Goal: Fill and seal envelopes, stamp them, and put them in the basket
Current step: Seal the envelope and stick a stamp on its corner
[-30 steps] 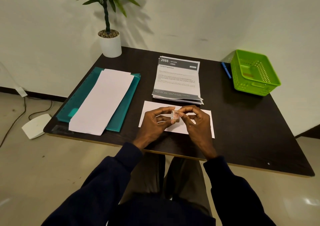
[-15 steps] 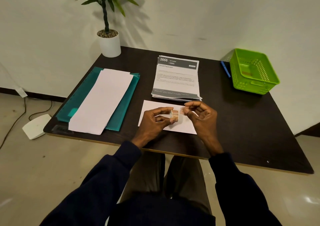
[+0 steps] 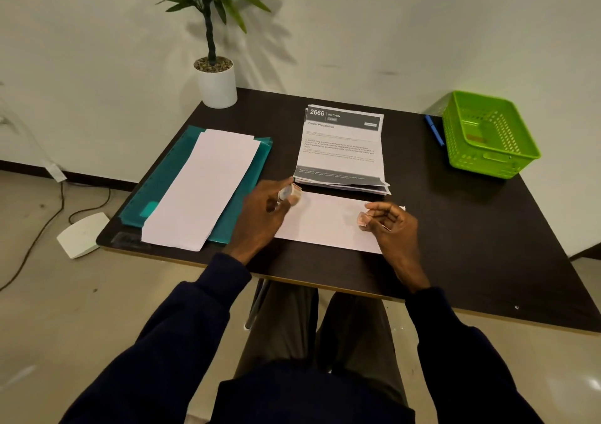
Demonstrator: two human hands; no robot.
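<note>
A white envelope (image 3: 325, 223) lies flat on the dark table (image 3: 471, 244) in front of me. My left hand (image 3: 260, 218) holds a small roll of stamps (image 3: 290, 193) over the envelope's left end; the roll looks blurred. My right hand (image 3: 392, 228) pinches a single reddish stamp (image 3: 362, 220) just above the envelope's right end. A green plastic basket (image 3: 487, 134) stands at the table's far right corner.
A stack of printed sheets (image 3: 341, 150) lies behind the envelope. Blank envelopes (image 3: 201, 189) rest on a teal folder (image 3: 169, 176) at the left. A blue pen (image 3: 435, 130) lies beside the basket. A potted plant (image 3: 216, 79) stands at the far left corner.
My hands have parted: the left carried the stamp roll to the left, the right carried a torn-off stamp to the envelope's right end.
</note>
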